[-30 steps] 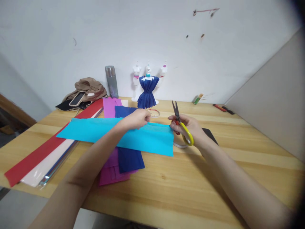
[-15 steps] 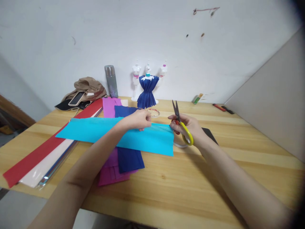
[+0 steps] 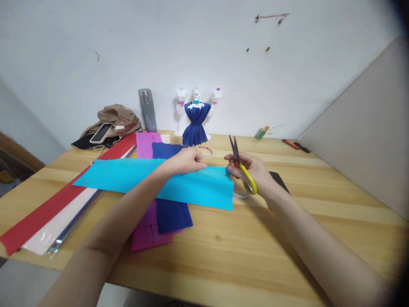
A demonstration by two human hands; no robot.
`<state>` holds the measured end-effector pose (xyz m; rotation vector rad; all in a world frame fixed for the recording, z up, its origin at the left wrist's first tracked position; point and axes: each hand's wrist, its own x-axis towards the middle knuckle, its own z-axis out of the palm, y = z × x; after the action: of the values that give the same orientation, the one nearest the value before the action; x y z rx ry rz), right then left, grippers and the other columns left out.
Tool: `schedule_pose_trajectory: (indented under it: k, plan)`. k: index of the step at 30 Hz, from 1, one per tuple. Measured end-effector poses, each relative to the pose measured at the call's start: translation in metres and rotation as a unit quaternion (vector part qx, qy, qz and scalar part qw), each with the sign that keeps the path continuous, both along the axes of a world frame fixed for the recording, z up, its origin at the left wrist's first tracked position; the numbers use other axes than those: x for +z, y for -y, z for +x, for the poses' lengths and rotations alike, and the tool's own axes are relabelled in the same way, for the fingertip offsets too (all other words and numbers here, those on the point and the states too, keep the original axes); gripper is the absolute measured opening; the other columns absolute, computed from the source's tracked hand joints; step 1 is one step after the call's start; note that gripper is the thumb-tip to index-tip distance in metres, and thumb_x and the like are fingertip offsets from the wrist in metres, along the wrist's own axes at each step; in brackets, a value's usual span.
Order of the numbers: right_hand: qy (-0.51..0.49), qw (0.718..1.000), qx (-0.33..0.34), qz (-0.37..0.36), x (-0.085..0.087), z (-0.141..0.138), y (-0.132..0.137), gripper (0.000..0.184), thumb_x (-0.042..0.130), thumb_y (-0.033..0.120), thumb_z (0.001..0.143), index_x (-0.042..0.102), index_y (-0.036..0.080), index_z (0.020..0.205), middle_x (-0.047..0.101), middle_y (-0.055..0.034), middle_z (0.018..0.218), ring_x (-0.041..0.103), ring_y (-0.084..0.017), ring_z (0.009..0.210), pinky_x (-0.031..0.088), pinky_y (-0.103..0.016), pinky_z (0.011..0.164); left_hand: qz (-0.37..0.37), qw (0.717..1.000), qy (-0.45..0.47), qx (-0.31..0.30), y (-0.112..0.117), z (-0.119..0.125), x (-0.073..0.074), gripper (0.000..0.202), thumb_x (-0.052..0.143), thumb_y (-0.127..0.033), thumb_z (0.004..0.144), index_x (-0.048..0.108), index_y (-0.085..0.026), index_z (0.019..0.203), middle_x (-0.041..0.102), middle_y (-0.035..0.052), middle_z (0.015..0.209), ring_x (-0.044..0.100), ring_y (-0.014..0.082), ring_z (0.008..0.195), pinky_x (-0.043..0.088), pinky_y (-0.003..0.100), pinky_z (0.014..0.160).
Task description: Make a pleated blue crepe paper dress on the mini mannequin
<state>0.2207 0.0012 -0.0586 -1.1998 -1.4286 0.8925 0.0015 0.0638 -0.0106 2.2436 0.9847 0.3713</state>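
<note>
A long turquoise sheet, like crepe paper and folded along its upper edge, stretches across the middle of the table. My left hand is closed on that upper edge, right of its centre. At the sheet's right end, the thumb and fingers of my right hand pinch its corner. Scissors with yellow-and-red handles are also held in that hand, their blades a little apart and pointing up and away. Beneath the turquoise sheet lie a navy piece and magenta pieces.
Red sheets and a plastic-wrapped pack lie left. Behind stand a navy pleated dress on a small mannequin, two other mannequins, and a flask. A phone rests by brown cloth. A white ring sits near my right hand.
My left fingers have shifted slightly on the sheet's upper edge, the thumb now stretched to the right. My right hand keeps the scissors and the corner. The view has moved slightly.
</note>
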Motion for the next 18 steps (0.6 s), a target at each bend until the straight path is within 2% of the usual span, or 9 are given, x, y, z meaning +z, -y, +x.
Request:
schedule_pose_trajectory:
  k: [5, 8, 11, 15, 18]
  plan:
    - [0.034, 0.999, 0.009, 0.014, 0.004, -0.001, 0.002, 0.028, 0.076, 0.036, 0.067, 0.065, 0.025, 0.09, 0.055, 0.0021, 0.065, 0.053, -0.014, 0.056, 0.047, -0.03, 0.054, 0.033, 0.999, -0.03, 0.005, -0.004, 0.003, -0.007, 0.034, 0.063, -0.034, 0.074, 0.043, -0.018, 0.052, 0.038, -0.0049, 0.05, 0.035, 0.0087, 0.051, 0.023, 0.026, 0.05]
    - [0.044, 0.999, 0.008, 0.026, 0.006, -0.002, 0.003, 0.027, 0.076, 0.035, 0.067, 0.065, 0.024, 0.089, 0.054, 0.0019, 0.065, 0.053, -0.014, 0.058, 0.047, -0.03, 0.056, 0.037, 0.999, -0.021, 0.01, -0.008, 0.004, -0.01, 0.022, 0.063, -0.025, 0.071, 0.052, -0.016, 0.055, 0.044, -0.004, 0.054, 0.04, 0.0093, 0.055, 0.027, 0.025, 0.052]
    - [0.044, 0.999, 0.009, 0.029, 0.007, -0.003, 0.004, 0.028, 0.076, 0.037, 0.067, 0.065, 0.024, 0.089, 0.054, 0.0019, 0.064, 0.051, -0.013, 0.057, 0.045, -0.029, 0.054, 0.004, 1.0, -0.01, -0.01, -0.009, 0.002, -0.009, 0.015, 0.059, -0.021, 0.071, 0.057, -0.015, 0.057, 0.045, -0.0042, 0.054, 0.04, 0.0087, 0.054, 0.028, 0.024, 0.052]
    - [0.023, 0.999, 0.021, 0.011, 0.007, -0.005, 0.005, 0.035, 0.078, 0.039, 0.064, 0.064, 0.023, 0.092, 0.054, 0.003, 0.063, 0.05, -0.013, 0.054, 0.045, -0.028, 0.051, -0.059, 0.998, 0.01, -0.036, -0.009, -0.004, -0.006, 0.018, 0.058, -0.025, 0.072, 0.055, -0.015, 0.057, 0.039, -0.0056, 0.05, 0.034, 0.0072, 0.047, 0.026, 0.024, 0.047]
    - [0.016, 1.0, 0.017, 0.003, 0.008, -0.005, 0.006, 0.034, 0.078, 0.038, 0.064, 0.063, 0.023, 0.091, 0.054, 0.0033, 0.063, 0.05, -0.013, 0.054, 0.046, -0.028, 0.052, -0.068, 0.996, 0.021, -0.054, -0.011, -0.007, -0.006, 0.018, 0.058, -0.026, 0.071, 0.056, -0.015, 0.057, 0.041, -0.0052, 0.051, 0.036, 0.0073, 0.048, 0.027, 0.023, 0.048]
